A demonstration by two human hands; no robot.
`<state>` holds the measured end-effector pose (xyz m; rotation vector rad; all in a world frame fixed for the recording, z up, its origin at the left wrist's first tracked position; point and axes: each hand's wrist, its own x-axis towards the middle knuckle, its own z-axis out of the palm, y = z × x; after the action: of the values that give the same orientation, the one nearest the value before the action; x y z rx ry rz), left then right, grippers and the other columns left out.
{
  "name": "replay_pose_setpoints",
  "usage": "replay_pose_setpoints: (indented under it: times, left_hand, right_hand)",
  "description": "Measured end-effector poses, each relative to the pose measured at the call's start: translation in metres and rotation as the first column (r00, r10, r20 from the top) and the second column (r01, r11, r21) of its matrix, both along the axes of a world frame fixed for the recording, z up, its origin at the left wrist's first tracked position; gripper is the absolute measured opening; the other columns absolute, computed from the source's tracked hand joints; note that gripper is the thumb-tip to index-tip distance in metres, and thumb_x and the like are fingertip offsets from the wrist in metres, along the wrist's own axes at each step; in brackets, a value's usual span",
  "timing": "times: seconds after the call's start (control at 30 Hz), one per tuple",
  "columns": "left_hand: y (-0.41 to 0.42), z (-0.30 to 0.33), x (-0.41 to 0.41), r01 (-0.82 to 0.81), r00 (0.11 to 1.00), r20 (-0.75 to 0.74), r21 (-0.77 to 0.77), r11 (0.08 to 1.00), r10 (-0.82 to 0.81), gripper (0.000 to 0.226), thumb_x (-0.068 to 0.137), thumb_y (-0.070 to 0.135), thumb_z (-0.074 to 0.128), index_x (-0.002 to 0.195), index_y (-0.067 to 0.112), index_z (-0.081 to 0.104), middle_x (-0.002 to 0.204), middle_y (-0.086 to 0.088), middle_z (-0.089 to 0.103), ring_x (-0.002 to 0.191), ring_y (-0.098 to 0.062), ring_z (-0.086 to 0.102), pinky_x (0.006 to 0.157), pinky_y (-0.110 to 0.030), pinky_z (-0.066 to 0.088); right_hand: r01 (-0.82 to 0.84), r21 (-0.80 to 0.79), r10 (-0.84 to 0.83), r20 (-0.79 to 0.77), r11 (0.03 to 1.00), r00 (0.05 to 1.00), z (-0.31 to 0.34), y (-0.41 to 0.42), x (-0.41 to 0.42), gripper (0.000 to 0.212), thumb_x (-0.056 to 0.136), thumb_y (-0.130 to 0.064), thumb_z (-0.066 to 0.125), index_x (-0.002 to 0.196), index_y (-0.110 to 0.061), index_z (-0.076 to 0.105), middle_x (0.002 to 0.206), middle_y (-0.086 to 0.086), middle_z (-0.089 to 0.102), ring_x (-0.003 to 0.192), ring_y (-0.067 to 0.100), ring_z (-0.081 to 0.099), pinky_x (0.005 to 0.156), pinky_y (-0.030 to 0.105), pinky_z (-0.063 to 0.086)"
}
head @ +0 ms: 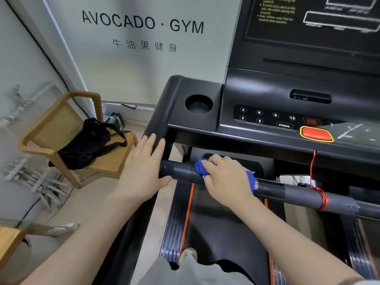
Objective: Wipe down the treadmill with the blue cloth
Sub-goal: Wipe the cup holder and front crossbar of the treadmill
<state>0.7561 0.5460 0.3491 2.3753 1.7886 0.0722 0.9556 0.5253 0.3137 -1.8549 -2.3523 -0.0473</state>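
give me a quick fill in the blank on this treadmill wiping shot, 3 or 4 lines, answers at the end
1. The right hand presses a ____ cloth around the grey crossbar.
2. The left hand lies flat and open at the crossbar's ____ end.
3. A red cord is wound around the ____.
4. On the wooden chair lies a ____ bag.

Missing words: blue; left; crossbar; black

Our two bare forearms, left hand (144, 171), right hand (226, 179), no sleeves; possibly grey-beige trousers (185, 272) below.
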Motion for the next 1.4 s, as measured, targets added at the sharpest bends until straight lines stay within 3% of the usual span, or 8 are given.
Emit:
replay_pose_setpoints:
  times: [0.23, 0.43, 0.53, 0.67, 0.87, 1.03, 1.2, 1.4]
  left_hand:
    - [-0.006, -0.021, 0.061, 0.209, 0.978, -0.009, -0.083, 0.974, -0.211, 0.068, 0.081, 0.052, 0.058, 0.139, 0.023, 0.036, 0.137, 0.001, 0.047, 0.126, -0.023, 0.043, 0.105, -0.037, 0.033]
    - [-0.012, -0.037, 0.081, 0.099, 0.995, -0.02, 0.106, 0.989, -0.097, 0.064, 0.068, 0.067, 0.042, 0.094, 0.014, 0.068, 0.08, -0.008, 0.067, 0.077, -0.033, 0.063, 0.072, -0.04, 0.048]
    - [-0.02, -0.04, 0.088, 0.054, 0.998, -0.043, 0.134, 0.989, -0.049, 0.073, 0.063, 0.073, 0.041, 0.093, 0.011, 0.066, 0.083, -0.01, 0.067, 0.083, -0.034, 0.062, 0.077, -0.042, 0.048]
    - [-0.026, -0.043, 0.095, -0.027, 0.998, -0.058, 0.122, 0.992, 0.035, 0.08, 0.062, 0.076, 0.037, 0.1, 0.011, 0.066, 0.094, -0.011, 0.067, 0.097, -0.034, 0.058, 0.09, -0.048, 0.044]
    - [-0.025, -0.044, 0.098, -0.063, 0.998, -0.023, 0.132, 0.989, 0.067, 0.083, 0.06, 0.076, 0.041, 0.102, 0.01, 0.067, 0.095, -0.011, 0.067, 0.097, -0.035, 0.057, 0.088, -0.05, 0.044]
    - [-0.028, -0.043, 0.101, -0.086, 0.996, 0.006, 0.128, 0.988, 0.086, 0.073, 0.062, 0.067, 0.062, 0.109, 0.011, 0.065, 0.104, -0.008, 0.065, 0.105, -0.03, 0.053, 0.095, -0.05, 0.04]
    - [-0.029, -0.046, 0.102, -0.105, 0.994, 0.059, 0.168, 0.98, 0.096, 0.073, 0.061, 0.066, 0.047, 0.097, 0.006, 0.067, 0.093, -0.011, 0.068, 0.095, -0.035, 0.058, 0.087, -0.049, 0.043]
    - [-0.028, -0.049, 0.099, -0.063, 0.998, -0.001, 0.138, 0.988, 0.064, 0.075, 0.061, 0.074, 0.055, 0.105, 0.013, 0.065, 0.099, -0.007, 0.066, 0.098, -0.028, 0.056, 0.091, -0.046, 0.042]
  right_hand:
    - [0.302, 0.051, -0.304, 0.034, 0.952, 0.952, 0.004, -0.036, 0.084, 0.028, 0.068, -0.025, 0.032, 0.058, -0.009, 0.054, 0.059, 0.007, 0.055, 0.047, 0.03, 0.05, 0.045, 0.029, 0.029]
    - [0.045, 0.098, -0.044, -0.014, 0.994, 0.999, -0.001, -0.032, 0.024, 0.046, 0.069, -0.032, 0.036, 0.097, -0.014, 0.068, 0.093, 0.005, 0.069, 0.073, 0.028, 0.06, 0.065, 0.031, 0.046]
    - [-0.023, 0.096, 0.022, 0.01, 0.995, 1.0, -0.002, -0.037, 0.047, 0.043, 0.069, -0.032, 0.038, 0.097, -0.015, 0.066, 0.093, 0.004, 0.067, 0.071, 0.028, 0.058, 0.061, 0.032, 0.044]
    - [0.168, 0.101, -0.177, 0.088, 0.981, 0.98, 0.0, -0.054, 0.128, 0.027, 0.067, -0.029, 0.038, 0.067, -0.012, 0.059, 0.066, 0.008, 0.058, 0.054, 0.03, 0.053, 0.049, 0.031, 0.036]
    - [0.3, 0.225, -0.312, 0.019, 0.927, 0.95, -0.012, -0.062, 0.133, 0.019, 0.073, -0.018, 0.037, 0.065, -0.009, 0.052, 0.06, 0.009, 0.05, 0.051, 0.027, 0.042, 0.055, 0.033, 0.022]
    - [0.07, 0.195, -0.073, 0.006, 0.978, 0.997, -0.013, -0.04, 0.078, 0.033, 0.074, -0.022, 0.038, 0.087, -0.01, 0.066, 0.077, 0.007, 0.064, 0.062, 0.027, 0.053, 0.058, 0.031, 0.038]
    - [-0.218, 0.098, 0.216, 0.027, 0.971, 0.976, -0.015, -0.039, 0.064, 0.048, 0.08, -0.032, 0.038, 0.118, -0.018, 0.063, 0.114, 0.005, 0.068, 0.094, 0.029, 0.063, 0.085, 0.037, 0.049]
    - [-0.206, 0.174, 0.207, 0.012, 0.963, 0.978, -0.02, -0.053, 0.118, 0.038, 0.079, -0.03, 0.047, 0.107, -0.016, 0.069, 0.103, 0.004, 0.07, 0.081, 0.031, 0.063, 0.069, 0.035, 0.046]
